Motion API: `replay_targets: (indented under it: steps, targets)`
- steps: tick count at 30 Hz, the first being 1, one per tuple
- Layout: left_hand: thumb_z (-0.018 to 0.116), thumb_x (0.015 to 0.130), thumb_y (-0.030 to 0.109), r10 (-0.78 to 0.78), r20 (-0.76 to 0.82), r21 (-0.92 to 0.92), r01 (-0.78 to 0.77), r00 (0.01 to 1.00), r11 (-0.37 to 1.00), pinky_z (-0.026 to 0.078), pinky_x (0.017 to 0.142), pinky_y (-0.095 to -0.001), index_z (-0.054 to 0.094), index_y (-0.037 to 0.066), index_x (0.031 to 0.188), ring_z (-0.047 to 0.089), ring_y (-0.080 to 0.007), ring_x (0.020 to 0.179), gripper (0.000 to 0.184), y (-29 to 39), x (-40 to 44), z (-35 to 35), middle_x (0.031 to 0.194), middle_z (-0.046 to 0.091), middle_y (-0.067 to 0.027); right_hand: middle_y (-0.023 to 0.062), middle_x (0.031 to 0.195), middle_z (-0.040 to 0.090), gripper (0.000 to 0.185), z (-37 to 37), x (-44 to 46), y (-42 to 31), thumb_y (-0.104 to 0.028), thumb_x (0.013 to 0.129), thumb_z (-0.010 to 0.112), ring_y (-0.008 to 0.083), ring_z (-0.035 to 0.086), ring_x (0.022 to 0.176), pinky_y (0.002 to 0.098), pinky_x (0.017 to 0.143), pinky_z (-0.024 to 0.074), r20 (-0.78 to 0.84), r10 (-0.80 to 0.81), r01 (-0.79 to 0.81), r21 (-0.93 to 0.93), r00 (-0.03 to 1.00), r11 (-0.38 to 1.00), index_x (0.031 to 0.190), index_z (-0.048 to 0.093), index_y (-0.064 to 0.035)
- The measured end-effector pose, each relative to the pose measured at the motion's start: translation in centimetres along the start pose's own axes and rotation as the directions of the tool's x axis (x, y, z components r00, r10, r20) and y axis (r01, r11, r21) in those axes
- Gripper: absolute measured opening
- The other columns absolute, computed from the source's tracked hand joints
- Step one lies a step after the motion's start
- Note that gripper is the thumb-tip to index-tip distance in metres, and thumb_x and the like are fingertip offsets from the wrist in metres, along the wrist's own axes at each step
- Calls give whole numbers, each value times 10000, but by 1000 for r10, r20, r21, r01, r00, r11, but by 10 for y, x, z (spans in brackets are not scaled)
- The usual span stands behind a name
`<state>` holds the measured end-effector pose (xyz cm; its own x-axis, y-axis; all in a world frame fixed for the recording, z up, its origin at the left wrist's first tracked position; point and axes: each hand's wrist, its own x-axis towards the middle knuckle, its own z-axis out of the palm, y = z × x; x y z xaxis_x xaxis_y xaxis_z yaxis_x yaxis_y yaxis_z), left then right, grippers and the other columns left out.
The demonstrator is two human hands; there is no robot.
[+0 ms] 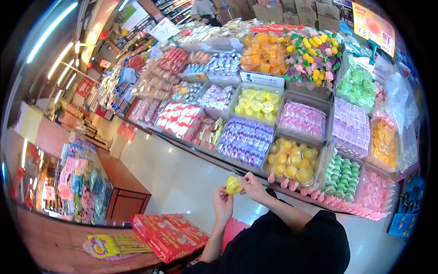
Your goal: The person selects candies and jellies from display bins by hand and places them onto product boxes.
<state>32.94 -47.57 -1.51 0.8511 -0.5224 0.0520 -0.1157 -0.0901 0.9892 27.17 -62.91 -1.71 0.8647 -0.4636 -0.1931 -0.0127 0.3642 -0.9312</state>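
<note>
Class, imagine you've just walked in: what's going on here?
A person in a black top holds a small, shiny yellow item between the left hand and right hand, in front of open grey bins filled with colourful packaged goods. Red printed boxes lie on a brown wooden surface nearby.

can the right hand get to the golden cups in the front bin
Probably yes: the golden cups lie uncovered, seemingly near the right hand, though it looks busy at the yellow item.

A display stand (228, 162) carries bins (324, 157) of sweets (258, 104).
</note>
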Motion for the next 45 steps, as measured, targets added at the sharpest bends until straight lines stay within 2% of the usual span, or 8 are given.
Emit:
replay_targets:
  steps: [8, 11, 15, 16, 23, 27, 37, 45]
  targets:
    - [644, 796, -3, 101, 359, 444, -265, 928, 856, 489, 835, -329, 495, -4, 1035, 618, -279, 984, 282, 30, 181, 73, 1037, 608, -161, 39, 819, 586, 275, -80, 132, -6, -114, 806, 741, 83, 571, 696, 236, 580, 464, -192, -225, 190, -188, 955, 964, 834, 473, -58]
    - [679, 770, 15, 160, 488, 313, -343, 858, 885, 479, 904, -361, 496, 15, 1066, 616, -271, 1000, 348, 30, 235, 101, 1136, 596, -155, 61, 759, 577, 316, -104, 165, -35, -206, 743, 759, 128, 558, 695, 292, 620, 473, -235, -144, 126, -91, 961, 988, 851, 523, -24]
    - [679, 764, 56, 135, 484, 366, -339, 865, 867, 406, 988, -385, 480, -1, 1173, 535, -308, 1135, 458, 8, 296, 131, 1185, 552, -187, 76, 791, 548, 356, -132, 238, -32, -170, 661, 776, 194, 548, 735, 326, 652, 453, -270, -468, 358, -370, 842, 857, 855, 513, -29]
    - [678, 761, 59, 114, 498, 402, -346, 859, 848, 372, 1022, -387, 444, -29, 1210, 492, -318, 1183, 514, 1, 311, 136, 1201, 526, -208, 113, 996, 551, 332, -135, 240, -61, -87, 649, 767, 220, 578, 921, 315, 753, 474, -237, -329, 170, -512, 914, 842, 785, 470, -27]
    - [639, 719, 1, 194, 415, 322, -343, 889, 883, 353, 1033, -433, 331, -39, 1309, 435, -410, 1206, 667, -33, 402, 174, 1265, 448, -268, 165, 1115, 545, 326, -146, 346, -59, -78, 619, 765, 342, 563, 987, 375, 809, 471, -217, -624, 369, -646, 750, 668, 773, 483, -21]
    - [633, 741, 1, 154, 407, 238, -267, 900, 934, 340, 1055, -431, 274, -35, 1354, 432, -404, 1227, 711, -70, 441, 181, 1286, 433, -272, 179, 1136, 541, 336, -148, 384, -55, -54, 616, 774, 376, 560, 1009, 401, 819, 476, -246, -568, 309, -639, 786, 704, 774, 479, -29]
    - [648, 794, 70, 143, 327, 307, -248, 934, 919, 382, 1034, -394, 274, -20, 1385, 460, -342, 1235, 706, -74, 418, 156, 1316, 433, -237, 182, 1115, 515, 330, -146, 405, -47, -82, 685, 745, 387, 539, 996, 425, 800, 462, -167, -560, 264, -750, 812, 607, 849, 464, -24]
    - [648, 825, 69, -100, 44, 170, 91, 994, 981, 466, 930, -366, 363, -5, 1332, 544, -262, 1112, 586, -96, 229, 46, 1242, 510, -173, 230, 1189, 489, 355, -86, 338, -34, -125, 721, 747, 383, 479, 1120, 426, 960, 396, -279, -656, 267, -750, 701, 605, 921, 477, -10]
